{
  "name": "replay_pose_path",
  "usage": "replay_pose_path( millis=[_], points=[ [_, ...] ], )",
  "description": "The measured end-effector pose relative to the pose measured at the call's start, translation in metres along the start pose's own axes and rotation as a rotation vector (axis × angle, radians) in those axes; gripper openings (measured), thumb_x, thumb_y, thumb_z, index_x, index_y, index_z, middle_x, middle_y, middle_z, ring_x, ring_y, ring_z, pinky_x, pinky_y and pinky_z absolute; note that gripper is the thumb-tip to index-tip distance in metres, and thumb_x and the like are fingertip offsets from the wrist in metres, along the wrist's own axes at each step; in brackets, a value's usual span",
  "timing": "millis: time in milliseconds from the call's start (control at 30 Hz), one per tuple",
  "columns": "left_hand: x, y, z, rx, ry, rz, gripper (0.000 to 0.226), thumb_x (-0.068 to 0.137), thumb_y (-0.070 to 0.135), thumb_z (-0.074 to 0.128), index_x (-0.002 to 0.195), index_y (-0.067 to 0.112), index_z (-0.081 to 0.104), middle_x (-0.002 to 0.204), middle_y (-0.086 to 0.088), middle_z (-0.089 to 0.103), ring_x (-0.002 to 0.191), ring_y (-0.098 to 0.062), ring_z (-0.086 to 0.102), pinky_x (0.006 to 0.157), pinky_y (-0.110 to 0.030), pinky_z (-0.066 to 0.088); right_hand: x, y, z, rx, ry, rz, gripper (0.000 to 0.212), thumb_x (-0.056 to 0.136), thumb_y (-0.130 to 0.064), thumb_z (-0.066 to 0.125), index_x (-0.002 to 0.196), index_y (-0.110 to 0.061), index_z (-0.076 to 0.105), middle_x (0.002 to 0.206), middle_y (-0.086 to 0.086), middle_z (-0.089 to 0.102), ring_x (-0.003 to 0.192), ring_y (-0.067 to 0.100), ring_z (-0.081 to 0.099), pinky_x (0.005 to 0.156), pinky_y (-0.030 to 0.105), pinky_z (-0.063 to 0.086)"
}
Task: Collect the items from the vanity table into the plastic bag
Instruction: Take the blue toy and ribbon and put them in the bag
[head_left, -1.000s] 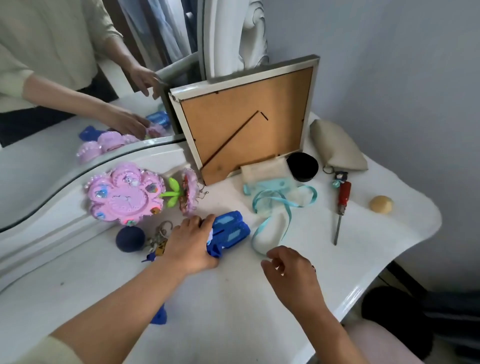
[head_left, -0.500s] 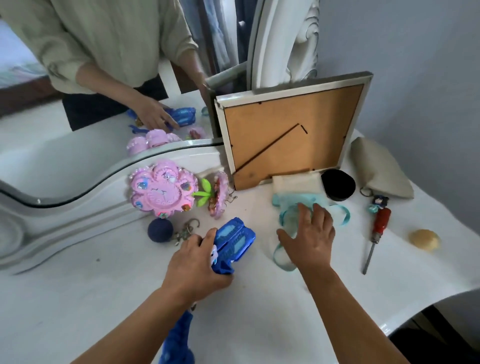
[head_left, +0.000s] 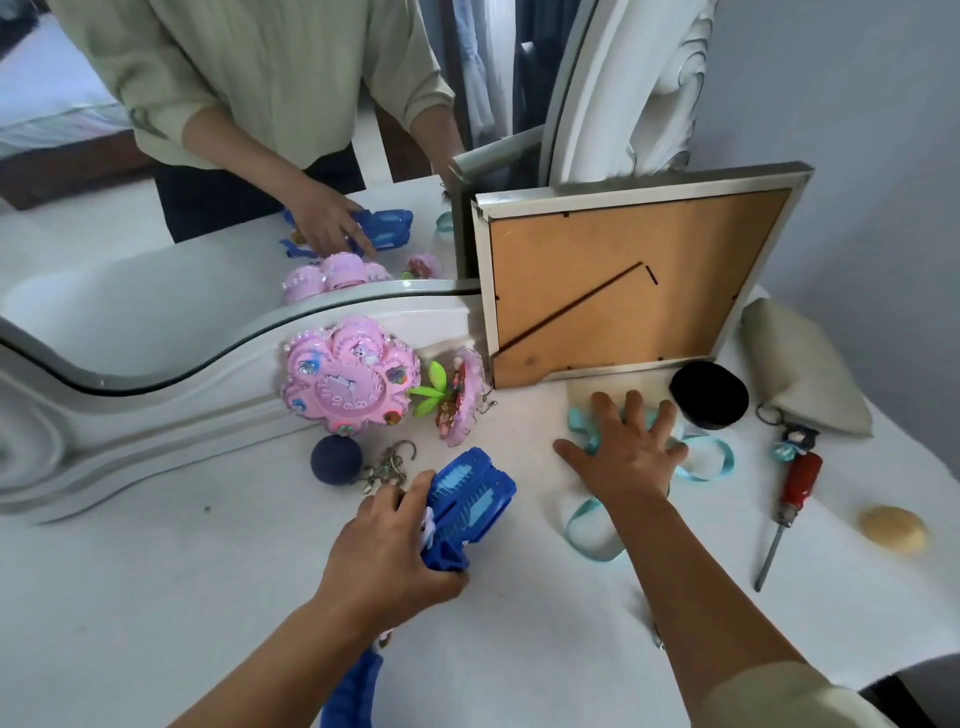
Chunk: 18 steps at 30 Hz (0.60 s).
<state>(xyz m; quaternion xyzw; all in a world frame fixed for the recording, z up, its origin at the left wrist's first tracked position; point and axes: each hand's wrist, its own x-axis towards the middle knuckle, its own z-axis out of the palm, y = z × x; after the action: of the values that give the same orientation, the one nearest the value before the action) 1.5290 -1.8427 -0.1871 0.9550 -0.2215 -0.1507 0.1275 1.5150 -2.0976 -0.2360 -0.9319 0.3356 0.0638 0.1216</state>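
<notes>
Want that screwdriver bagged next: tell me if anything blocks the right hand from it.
Nothing visible does. The right hand lies flat on the ribbon; the screwdriver lies to its right with bare table between. The black cap sits farther back, off that path.

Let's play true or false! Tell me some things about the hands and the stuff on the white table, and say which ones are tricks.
1. The left hand grips the blue toy. True.
2. The right hand is holding the screwdriver. False: the hand lies spread on the teal ribbon; the screwdriver lies apart, to its right.
3. The picture frame shows its brown back. True.
4. The pink flower clock lies flat in the middle of the table. False: it stands at the back by the mirror's base.
5. A dark blue ball sits below the clock. True.
</notes>
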Motion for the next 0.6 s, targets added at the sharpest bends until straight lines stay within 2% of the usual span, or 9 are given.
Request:
replay_pose_path(
  millis=[133,233,333,467,600],
  points=[
    [-0.006,-0.007,0.0,-0.018,0.005,-0.013,0.101,0.056,0.067,0.056,0.142,0.036,0.013,0.118,0.009,0.042,0.107,-0.012,0.041,0.083,-0.023,0.04,-0.007,-0.005,-0.005,-0.049,0.065,-0.06,0.046,0.082,-0.049,0.05,0.12,-0.026,0.039,0.126,0.003,0.038,0.122,0.032,0.026,0.091,0.049,0.039],
    [-0.013,-0.014,-0.002,-0.041,-0.001,-0.021,0.103,0.056,0.067,0.057,0.143,0.035,0.012,0.121,0.008,0.042,0.109,-0.011,0.04,0.085,-0.023,0.041,-0.022,-0.009,-0.005,-0.111,0.093,-0.14,0.036,0.082,-0.032,0.052,0.115,-0.02,0.043,0.117,0.005,0.043,0.115,0.03,0.034,0.084,0.044,0.043],
    [-0.02,-0.022,-0.007,-0.063,0.009,-0.022,0.104,0.057,0.067,0.058,0.143,0.035,0.01,0.121,0.008,0.043,0.107,-0.011,0.041,0.086,-0.023,0.042,-0.039,-0.011,-0.007,-0.182,0.12,-0.203,0.036,0.079,-0.013,0.049,0.115,-0.018,0.042,0.115,0.003,0.046,0.11,0.028,0.038,0.077,0.039,0.042],
    [-0.034,-0.034,-0.017,-0.099,0.053,-0.007,0.101,0.059,0.065,0.061,0.143,0.036,0.011,0.112,0.007,0.043,0.099,-0.01,0.041,0.082,-0.021,0.043,-0.072,-0.025,-0.014,-0.17,0.199,-0.258,0.038,0.08,-0.01,0.049,0.117,-0.017,0.04,0.114,0.003,0.05,0.109,0.026,0.042,0.08,0.037,0.04],
    [-0.06,-0.058,-0.031,-0.131,0.085,-0.026,0.098,0.058,0.065,0.06,0.141,0.036,0.015,0.109,0.007,0.042,0.099,-0.011,0.042,0.083,-0.023,0.043,-0.124,-0.061,-0.025,-0.093,0.231,-0.31,0.036,0.082,-0.011,0.048,0.118,-0.016,0.043,0.113,0.002,0.053,0.107,0.027,0.044,0.083,0.037,0.037]
  ],
)
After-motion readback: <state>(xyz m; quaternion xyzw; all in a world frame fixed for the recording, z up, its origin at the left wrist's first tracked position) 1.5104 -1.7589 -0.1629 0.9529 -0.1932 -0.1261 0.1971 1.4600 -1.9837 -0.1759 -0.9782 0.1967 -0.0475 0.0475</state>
